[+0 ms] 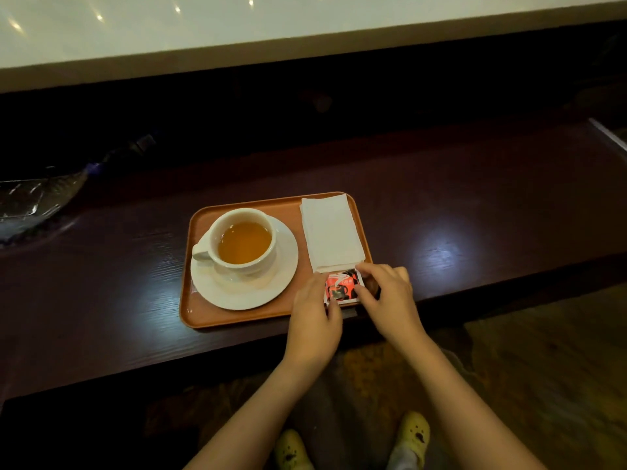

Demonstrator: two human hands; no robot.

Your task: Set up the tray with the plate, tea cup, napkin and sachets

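Note:
An orange tray [237, 317] lies on the dark wooden table. On its left stands a white plate [271, 286] with a white tea cup [242, 239] full of amber tea, handle to the left. A folded white napkin [330, 228] lies along the tray's right side. At the tray's near right corner lies a red, black and white sachet [342, 286]. My left hand [315, 317] holds its left edge and my right hand [390, 296] holds its right edge with the fingertips. Whether more sachets lie beneath it is hidden.
The dark table [475, 215] runs left to right, its front edge just below the tray. A crumpled clear plastic wrapper [37, 201] lies at the far left. A pale raised counter [305, 28] stands behind. My yellow shoes [412, 432] show on the floor below.

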